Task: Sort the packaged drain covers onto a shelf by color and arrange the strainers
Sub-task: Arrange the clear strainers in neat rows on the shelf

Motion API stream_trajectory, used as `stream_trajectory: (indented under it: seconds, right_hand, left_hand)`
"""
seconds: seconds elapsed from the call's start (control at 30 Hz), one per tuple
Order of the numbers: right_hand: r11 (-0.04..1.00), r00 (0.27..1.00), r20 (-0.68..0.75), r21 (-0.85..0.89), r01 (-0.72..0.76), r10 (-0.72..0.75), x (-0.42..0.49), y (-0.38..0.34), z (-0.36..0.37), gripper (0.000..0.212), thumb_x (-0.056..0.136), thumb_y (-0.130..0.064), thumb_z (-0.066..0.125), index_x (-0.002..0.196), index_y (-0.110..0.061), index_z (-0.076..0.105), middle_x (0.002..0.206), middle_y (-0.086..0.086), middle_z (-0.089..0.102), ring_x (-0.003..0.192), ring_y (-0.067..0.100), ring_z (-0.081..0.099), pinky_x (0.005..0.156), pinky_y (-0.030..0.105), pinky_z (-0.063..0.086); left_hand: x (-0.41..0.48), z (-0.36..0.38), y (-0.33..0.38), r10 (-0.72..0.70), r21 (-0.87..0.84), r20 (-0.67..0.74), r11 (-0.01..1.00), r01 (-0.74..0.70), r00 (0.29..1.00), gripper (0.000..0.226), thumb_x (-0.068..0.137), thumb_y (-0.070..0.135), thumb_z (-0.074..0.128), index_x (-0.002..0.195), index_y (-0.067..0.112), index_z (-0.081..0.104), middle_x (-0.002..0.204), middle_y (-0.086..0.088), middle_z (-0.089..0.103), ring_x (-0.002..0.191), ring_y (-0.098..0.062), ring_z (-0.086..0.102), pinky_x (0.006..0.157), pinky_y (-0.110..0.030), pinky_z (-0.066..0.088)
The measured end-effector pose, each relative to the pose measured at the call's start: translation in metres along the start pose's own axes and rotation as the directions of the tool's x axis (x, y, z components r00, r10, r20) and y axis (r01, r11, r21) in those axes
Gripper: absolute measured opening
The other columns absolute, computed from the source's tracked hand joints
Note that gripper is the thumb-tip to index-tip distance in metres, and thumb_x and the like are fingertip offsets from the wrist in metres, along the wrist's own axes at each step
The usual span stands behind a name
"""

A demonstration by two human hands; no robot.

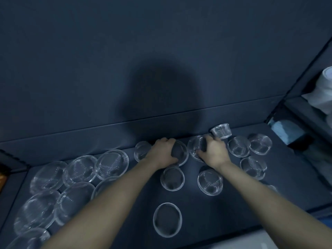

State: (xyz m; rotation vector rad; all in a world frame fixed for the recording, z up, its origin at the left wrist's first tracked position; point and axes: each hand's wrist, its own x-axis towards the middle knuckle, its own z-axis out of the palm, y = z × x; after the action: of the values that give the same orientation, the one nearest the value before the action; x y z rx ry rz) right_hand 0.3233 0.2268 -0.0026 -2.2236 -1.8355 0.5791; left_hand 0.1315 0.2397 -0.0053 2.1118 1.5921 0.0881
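Several round metal mesh strainers lie on a dark shelf (194, 203). My left hand (162, 152) grips the rim of one strainer (181, 153) near the shelf's back. My right hand (213, 152) grips the rim of a neighbouring strainer (195, 146) just to the right. Larger strainers (112, 163) crowd the left side. Smaller ones (239, 146) sit at the right. One small strainer (221, 131) lies tipped on its side behind my right hand. A lone strainer (167, 219) sits near the front edge.
The shelf's dark back wall (125, 69) rises straight behind the strainers. A side panel (291, 97) closes the right end. Beyond it lie white packages (323, 94) and a pale blue item (285, 129). Bare shelf shows between the middle strainers.
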Motion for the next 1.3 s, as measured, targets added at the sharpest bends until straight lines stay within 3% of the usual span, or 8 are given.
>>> stream_trajectory:
  seconds: [0.13, 0.3, 0.47, 0.6, 0.77, 1.07, 1.2, 1.3]
  right_hand:
    - [0.984, 0.998, -0.059, 0.175, -0.016, 0.027, -0.003, 0.0, -0.004, 0.045, 0.071, -0.037, 0.068, 0.108, -0.012, 0.059, 0.106, 0.016, 0.062, 0.103, 0.035, 0.056, 0.084, 0.035, 0.048]
    - [0.925, 0.992, -0.118, 0.381, -0.003, 0.052, -0.021, -0.011, -0.018, 0.036, 0.075, -0.037, 0.071, 0.102, -0.014, 0.063, 0.09, 0.002, 0.067, 0.092, 0.024, 0.062, 0.072, 0.023, 0.039]
    - [0.886, 0.986, -0.168, 0.456, 0.086, -0.009, -0.054, -0.038, -0.028, 0.038, 0.077, -0.033, 0.072, 0.109, -0.018, 0.059, 0.094, -0.005, 0.062, 0.091, 0.015, 0.056, 0.076, 0.021, 0.037]
    - [0.849, 0.985, -0.173, 0.518, 0.107, -0.019, -0.083, -0.064, -0.025, 0.056, 0.077, -0.035, 0.072, 0.127, -0.017, 0.052, 0.113, -0.002, 0.058, 0.105, 0.012, 0.053, 0.086, 0.022, 0.037]
    - [0.857, 0.978, -0.15, 0.476, 0.2, -0.145, -0.118, -0.1, -0.005, 0.062, 0.076, -0.038, 0.072, 0.13, -0.015, 0.051, 0.123, 0.003, 0.058, 0.114, 0.018, 0.053, 0.095, 0.03, 0.042]
    - [0.842, 0.912, 0.0, 0.384, 0.378, -0.409, -0.185, -0.141, 0.053, 0.061, 0.075, -0.037, 0.072, 0.13, -0.022, 0.05, 0.117, -0.004, 0.051, 0.111, 0.012, 0.048, 0.096, 0.027, 0.039]
    - [0.845, 0.891, 0.076, 0.361, 0.395, -0.449, -0.205, -0.147, 0.078, 0.061, 0.076, -0.035, 0.072, 0.131, -0.022, 0.048, 0.114, -0.009, 0.047, 0.109, 0.006, 0.044, 0.092, 0.017, 0.032]
    - [0.854, 0.876, 0.113, 0.309, 0.417, -0.469, -0.215, -0.146, 0.092, 0.065, 0.077, -0.037, 0.071, 0.134, -0.021, 0.046, 0.122, -0.006, 0.047, 0.116, 0.01, 0.044, 0.098, 0.021, 0.034]
  left_hand:
    - [-0.002, -0.008, 0.005, 0.002, -0.107, -0.092, 0.994, -0.012, 0.996, 0.068, 0.073, 0.034, 0.071, 0.133, 0.017, 0.044, 0.123, -0.01, 0.05, 0.114, -0.027, 0.048, 0.097, -0.035, 0.043]
    - [-0.018, -0.025, 0.004, 0.016, -0.218, -0.233, 0.974, -0.068, 0.972, 0.07, 0.073, 0.032, 0.075, 0.134, 0.017, 0.045, 0.126, -0.006, 0.051, 0.117, -0.021, 0.048, 0.095, -0.024, 0.037]
    - [-0.061, -0.038, -0.012, -0.019, -0.304, -0.376, 0.947, -0.104, 0.926, 0.067, 0.069, 0.033, 0.077, 0.129, 0.02, 0.05, 0.119, 0.001, 0.056, 0.11, -0.013, 0.051, 0.088, -0.013, 0.032]
    - [-0.118, -0.045, -0.037, -0.079, -0.33, -0.437, 0.941, -0.078, 0.896, 0.065, 0.07, 0.031, 0.077, 0.128, 0.023, 0.052, 0.117, 0.005, 0.055, 0.106, -0.008, 0.05, 0.087, -0.013, 0.033]
    - [-0.186, -0.048, -0.071, -0.144, -0.328, -0.452, 0.944, -0.014, 0.88, 0.066, 0.068, 0.029, 0.079, 0.128, 0.027, 0.052, 0.114, 0.009, 0.055, 0.102, -0.005, 0.05, 0.086, -0.012, 0.035]
    - [-0.273, -0.022, -0.12, -0.214, -0.315, -0.385, 0.945, 0.09, 0.898, 0.075, 0.067, 0.027, 0.081, 0.134, 0.026, 0.048, 0.117, 0.009, 0.047, 0.104, 0.001, 0.042, 0.086, 0.004, 0.026]
    - [-0.298, -0.008, -0.136, -0.221, -0.274, -0.341, 0.953, 0.128, 0.914, 0.075, 0.07, 0.031, 0.078, 0.137, 0.022, 0.045, 0.12, 0.012, 0.042, 0.112, -0.001, 0.043, 0.094, 0.002, 0.023]
    - [-0.311, 0.0, -0.144, -0.188, -0.203, -0.328, 0.971, 0.125, 0.926, 0.075, 0.074, 0.034, 0.074, 0.14, 0.025, 0.04, 0.129, 0.01, 0.04, 0.124, -0.004, 0.036, 0.104, -0.007, 0.021]
